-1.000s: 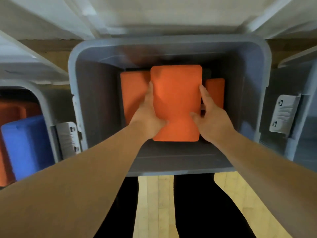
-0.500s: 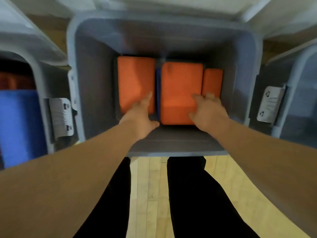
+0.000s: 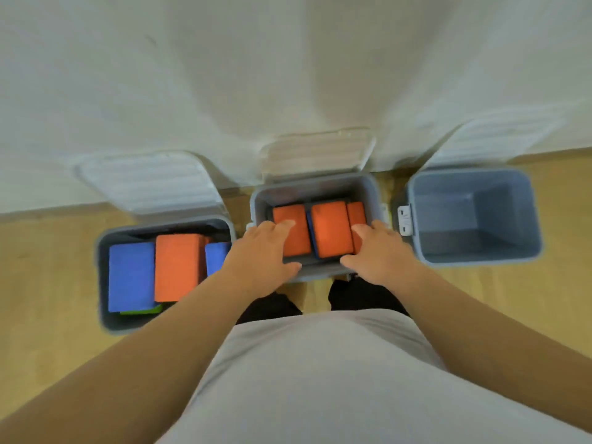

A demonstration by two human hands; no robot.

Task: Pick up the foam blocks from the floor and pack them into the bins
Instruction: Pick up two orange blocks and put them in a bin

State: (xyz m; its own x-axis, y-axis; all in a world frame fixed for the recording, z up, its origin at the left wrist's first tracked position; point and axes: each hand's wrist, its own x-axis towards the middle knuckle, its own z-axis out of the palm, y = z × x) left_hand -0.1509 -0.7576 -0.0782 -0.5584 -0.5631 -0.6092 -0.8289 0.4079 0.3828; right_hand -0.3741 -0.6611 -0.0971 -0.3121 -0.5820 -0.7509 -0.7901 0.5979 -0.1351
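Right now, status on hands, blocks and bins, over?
Left hand and right hand open, empty, over middle bin. Three orange blocks packed inside. Right bin empty, left bin part-filled. Nothing blocking.

The bare left forearm [image 3: 144, 357] runs from the lower left corner up toward the middle of the frame. The bare right forearm [image 3: 480, 318] comes in from the right edge. The left hand [image 3: 261, 251] and right hand [image 3: 379, 251] sit side by side just above centre, palms down. Their fingers are straight and slightly spread, and the thumbs point toward each other.
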